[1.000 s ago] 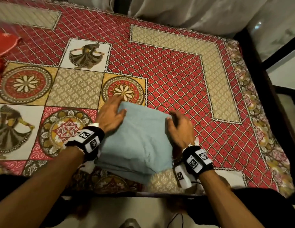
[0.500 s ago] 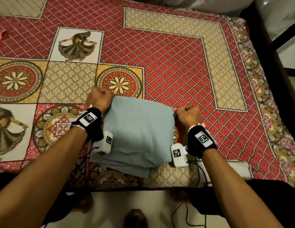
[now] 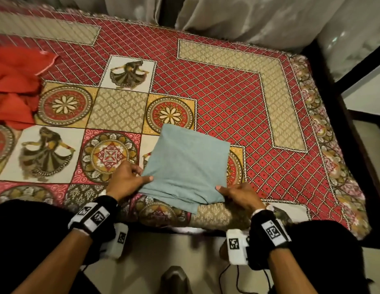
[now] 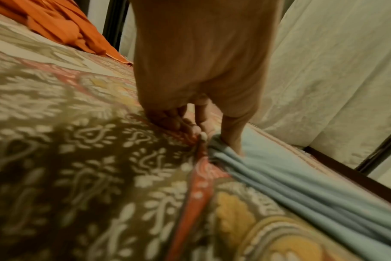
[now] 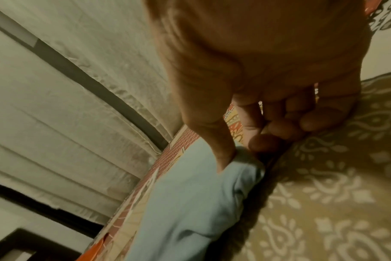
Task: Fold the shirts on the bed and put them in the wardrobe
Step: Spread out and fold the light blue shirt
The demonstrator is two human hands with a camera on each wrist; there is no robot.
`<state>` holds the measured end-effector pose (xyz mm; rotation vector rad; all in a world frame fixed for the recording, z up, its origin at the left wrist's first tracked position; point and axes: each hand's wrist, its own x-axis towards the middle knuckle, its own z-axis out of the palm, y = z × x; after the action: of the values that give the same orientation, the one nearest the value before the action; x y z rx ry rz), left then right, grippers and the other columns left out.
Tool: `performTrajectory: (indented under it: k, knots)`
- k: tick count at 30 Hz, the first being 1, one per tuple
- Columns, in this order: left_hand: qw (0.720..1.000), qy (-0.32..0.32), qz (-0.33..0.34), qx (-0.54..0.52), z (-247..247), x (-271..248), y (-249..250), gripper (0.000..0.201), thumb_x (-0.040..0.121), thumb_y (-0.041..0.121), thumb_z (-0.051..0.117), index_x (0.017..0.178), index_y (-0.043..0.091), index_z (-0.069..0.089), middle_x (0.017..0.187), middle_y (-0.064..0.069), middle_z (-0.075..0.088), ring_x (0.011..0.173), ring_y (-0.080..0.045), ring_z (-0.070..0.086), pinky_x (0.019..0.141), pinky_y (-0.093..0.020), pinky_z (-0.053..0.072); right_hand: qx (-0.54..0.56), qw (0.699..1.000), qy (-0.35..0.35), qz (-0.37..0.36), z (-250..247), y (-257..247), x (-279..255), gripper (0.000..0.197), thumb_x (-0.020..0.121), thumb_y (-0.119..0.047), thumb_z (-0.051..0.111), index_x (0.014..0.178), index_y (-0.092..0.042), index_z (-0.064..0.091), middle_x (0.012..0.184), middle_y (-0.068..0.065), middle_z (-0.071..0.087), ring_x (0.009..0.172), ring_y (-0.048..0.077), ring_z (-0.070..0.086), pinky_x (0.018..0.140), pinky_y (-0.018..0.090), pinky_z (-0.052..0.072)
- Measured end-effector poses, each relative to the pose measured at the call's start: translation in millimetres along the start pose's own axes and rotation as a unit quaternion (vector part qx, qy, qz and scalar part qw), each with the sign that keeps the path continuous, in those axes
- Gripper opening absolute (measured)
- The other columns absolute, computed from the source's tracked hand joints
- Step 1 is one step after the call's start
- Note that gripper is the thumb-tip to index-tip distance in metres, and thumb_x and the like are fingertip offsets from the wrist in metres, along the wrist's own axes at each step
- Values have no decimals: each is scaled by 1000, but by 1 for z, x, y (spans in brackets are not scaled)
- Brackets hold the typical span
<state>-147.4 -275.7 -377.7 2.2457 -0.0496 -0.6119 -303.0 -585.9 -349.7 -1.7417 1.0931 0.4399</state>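
Nearest, at the bed's front edge, the left hand (image 3: 126, 183) pinches the near-left corner of the folded blue shirt (image 3: 185, 164), thumb on top, fingers curled beneath. The right hand (image 3: 240, 197) pinches the near-right corner likewise. The shirt lies flat on the patterned bedspread (image 3: 227, 107). Farther left, a crumpled red garment (image 3: 13, 85) lies apart. Pale curtains (image 3: 248, 18) hang beyond.

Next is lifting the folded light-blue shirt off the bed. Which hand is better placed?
Neither alone. Left hand and right hand each pinch a near corner of the folded light-blue shirt; lift with both.
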Motion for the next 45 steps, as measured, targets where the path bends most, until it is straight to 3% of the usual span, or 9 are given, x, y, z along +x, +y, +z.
performTrajectory:
  k: [4, 7, 10, 14, 23, 30, 38, 41, 45]
  knots:
    - [998, 10, 30, 45, -4, -15, 5, 40, 76, 33, 90, 97, 15, 61, 99, -5, 59, 88, -23, 57, 66, -31, 40, -67, 995, 73, -8, 7, -1, -6, 35, 80, -43, 84, 72, -13, 69, 71, 0, 72, 64, 17, 65, 71, 27, 53]
    - [974, 77, 163, 140, 1, -23, 20, 53, 85, 46, 78, 125, 18, 56, 124, -4, 51, 110, -21, 52, 93, -40, 48, -161, 950, 230, -137, 20, -14, -24, 54, 86, -57, 70, 124, -20, 61, 118, 3, 70, 109, 24, 64, 100, 43, 51]
    - [915, 93, 334, 207, 22, -15, 61, 52, 105, 52, 44, 148, 22, 42, 159, -1, 34, 144, -20, 33, 121, -48, 27, -232, 875, 270, -329, 47, -47, -29, 71, 99, -64, 31, 155, -19, 35, 165, 9, 29, 152, 28, 26, 124, 56, 22]
    - [843, -42, 364, 395, 61, 47, 77, 70, 104, 55, 8, 165, 22, 6, 172, -3, -4, 159, -18, -7, 128, -49, -2, -388, 849, 163, -320, 75, -61, 20, 80, 102, -67, 6, 164, -18, 3, 170, 5, -13, 158, 21, -12, 125, 59, -5]
    - [898, -67, 274, 336, 61, 106, 51, 95, 93, 82, 17, 164, 24, -6, 172, 5, -10, 157, -10, -11, 128, -39, -4, -345, 875, 224, -256, 74, -27, 74, 95, 94, -80, 15, 164, -17, 7, 172, 0, -2, 158, 13, -7, 125, 57, -6]
    - [908, 37, 317, 273, 57, 31, 31, 85, 102, 68, 31, 165, 22, -3, 172, 3, -12, 157, -11, -14, 128, -44, -6, -300, 873, 254, -289, 79, 3, 22, 98, 94, -79, 28, 164, -16, 4, 172, 6, -6, 158, 20, -11, 125, 54, -7]
    - [910, 22, 253, 326, 37, 3, -15, 99, 93, 82, 10, 164, 15, -2, 171, -4, -11, 158, -16, -9, 129, -43, -1, -303, 881, 230, -283, 74, 30, -9, 103, 93, -83, 28, 164, -16, -6, 170, 8, -15, 157, 19, -14, 127, 51, -2]
    - [947, 22, 215, 236, 30, -14, -3, 97, 95, 80, 27, 165, 17, 2, 172, -5, 6, 158, -20, 9, 129, -46, 9, -207, 922, 197, -261, 65, 34, -20, 97, 92, -77, 40, 162, -15, 14, 169, 10, 19, 155, 25, 21, 126, 49, 16]
    - [992, 78, 97, 27, 40, -22, 31, 84, 84, 56, 68, 153, 28, 27, 147, -3, 52, 130, -29, 52, 109, -58, 45, 4, 966, 203, -157, 49, 4, -28, 58, 88, -44, 68, 134, -16, 46, 123, 8, 67, 107, 29, 63, 90, 36, 48]
